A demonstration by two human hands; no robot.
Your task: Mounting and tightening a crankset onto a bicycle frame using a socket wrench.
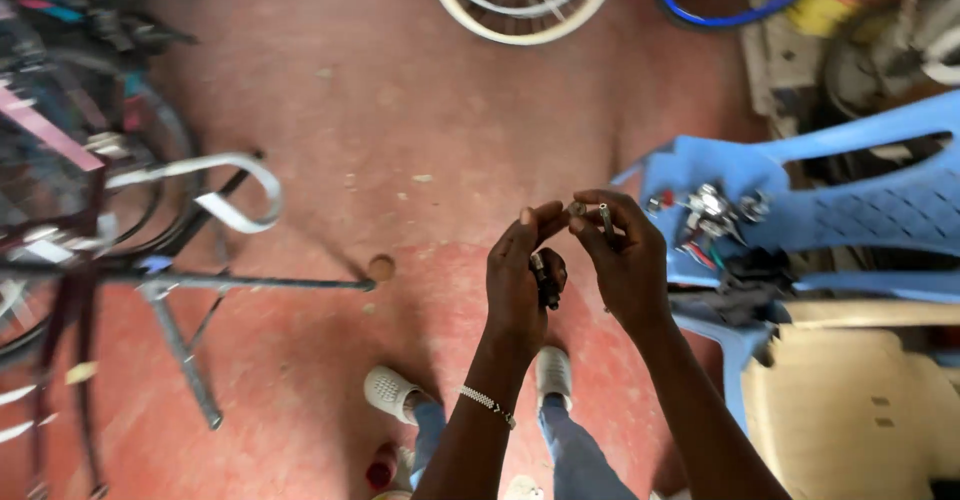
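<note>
My left hand and my right hand are raised together over the red floor, fingertips meeting. Between the fingertips sits a small metal nut or fitting. My right hand also pinches a short grey metal pin. A dark metal part rests in my left palm, held by the lower fingers. A beaded bracelet circles my left wrist. Below the hands I see my feet in white shoes.
A blue plastic chair to the right carries metal parts and a dark rag. A cream chair stands nearer. A bicycle on a repair stand fills the left. Wheels lean at the top.
</note>
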